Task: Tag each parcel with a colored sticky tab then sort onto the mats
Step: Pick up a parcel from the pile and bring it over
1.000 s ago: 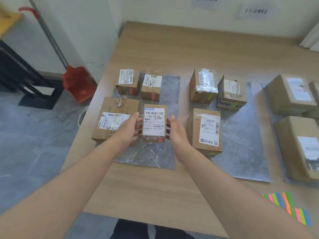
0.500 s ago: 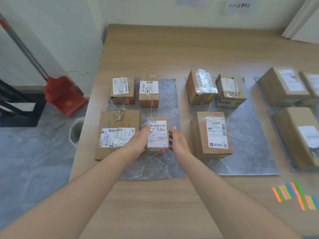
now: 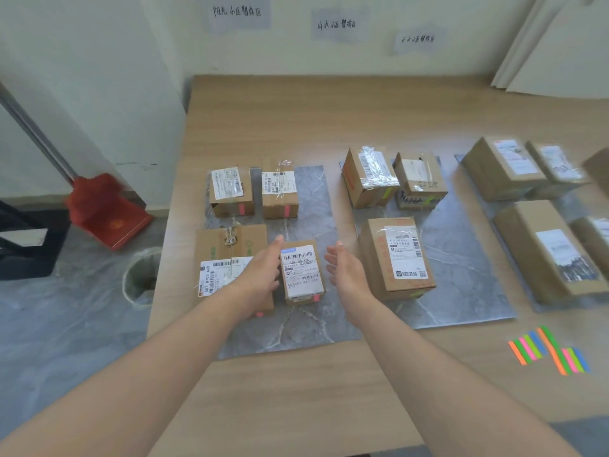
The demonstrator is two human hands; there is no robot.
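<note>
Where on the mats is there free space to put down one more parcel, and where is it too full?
Left mat: the back right corner, beside the two rear parcels and behind the small parcel. Middle mat: the front right part, right of the big parcel. The right mat is crowded with boxes.

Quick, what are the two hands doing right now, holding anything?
Left hand: open, fingers straight beside the small parcel.
Right hand: open, holding nothing.

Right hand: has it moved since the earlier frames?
Yes. The right hand has pulled rightward off the small parcel, which rests on the left mat; a gap now separates them.
</note>
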